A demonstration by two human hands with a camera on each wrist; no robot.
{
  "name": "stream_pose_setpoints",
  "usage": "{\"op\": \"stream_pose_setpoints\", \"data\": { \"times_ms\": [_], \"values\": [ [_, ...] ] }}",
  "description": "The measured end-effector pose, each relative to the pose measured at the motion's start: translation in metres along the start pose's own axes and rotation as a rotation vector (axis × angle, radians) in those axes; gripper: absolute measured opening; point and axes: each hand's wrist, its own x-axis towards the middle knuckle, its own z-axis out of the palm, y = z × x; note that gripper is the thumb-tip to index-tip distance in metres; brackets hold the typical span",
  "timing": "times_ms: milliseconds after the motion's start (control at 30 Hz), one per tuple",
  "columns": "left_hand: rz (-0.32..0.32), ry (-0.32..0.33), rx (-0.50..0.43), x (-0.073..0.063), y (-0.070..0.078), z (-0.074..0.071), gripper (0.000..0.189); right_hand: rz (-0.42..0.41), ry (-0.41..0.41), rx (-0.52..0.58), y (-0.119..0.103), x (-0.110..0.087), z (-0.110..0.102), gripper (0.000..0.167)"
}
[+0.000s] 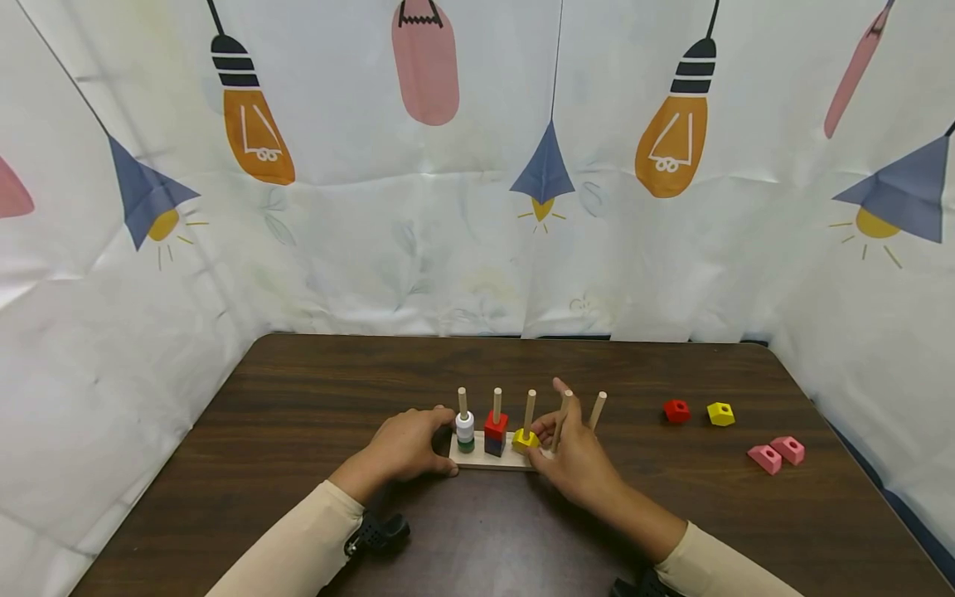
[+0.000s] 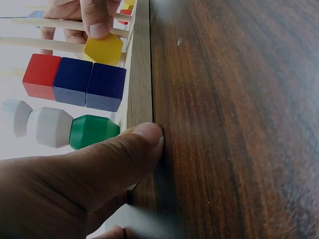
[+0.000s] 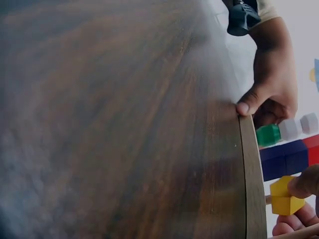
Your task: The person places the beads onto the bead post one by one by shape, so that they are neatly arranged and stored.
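The peg board (image 1: pixel 488 465) stands on the dark, wood-grained counter (image 1: pixel 321 390). It is a narrow strip of pale wood with visible grain along its front edge, carrying a row of five slim, round-ended pegs (image 1: pixel 497 402). At its left end a green bead (image 2: pixel 94 131) sits lowest, with two white beads (image 2: pixel 51 127) above it; all three are smooth and taper towards top and bottom. On the next peg of the board are two dark blue cubes (image 2: pixel 105 86) under one bright red cube (image 2: pixel 42 76), flat-faced and crisp at the corners.

The middle peg of the board passes through a yellow block (image 1: pixel 524 439), glossy and faceted, its outline roughly six-sided from the left wrist. A short stretch of peg shows between it and the board. The right hand (image 1: pixel 573 452) has its grip closed on this block, thumb on one side and fingers on the other. The left hand (image 1: pixel 406 444) grips the board's left end, thumb against the front edge.

To the right of the board lie a red block (image 1: pixel 676 411), a second yellow block (image 1: pixel 720 414) and, nearer the person, two pink wedges (image 1: pixel 764 458), each piece pierced by a hole.
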Motion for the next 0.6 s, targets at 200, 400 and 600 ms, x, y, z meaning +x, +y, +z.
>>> {"op": "stream_pose_setpoints", "data": {
  "times_ms": [200, 400, 600],
  "values": [
    [-0.002, 0.0, -0.003, 0.0, 0.0, 0.0, 0.053, -0.006, -0.012, 0.001, 0.002, 0.0, 0.0, 0.106],
    [-0.007, 0.003, -0.008, -0.001, 0.0, 0.0, 0.053, 0.006, -0.037, 0.027, 0.0, 0.0, -0.003, 0.108],
    [-0.009, 0.0, -0.005, -0.001, 0.0, 0.0, 0.053, 0.015, -0.11, -0.008, 0.0, -0.007, -0.01, 0.112]
  ]
}}
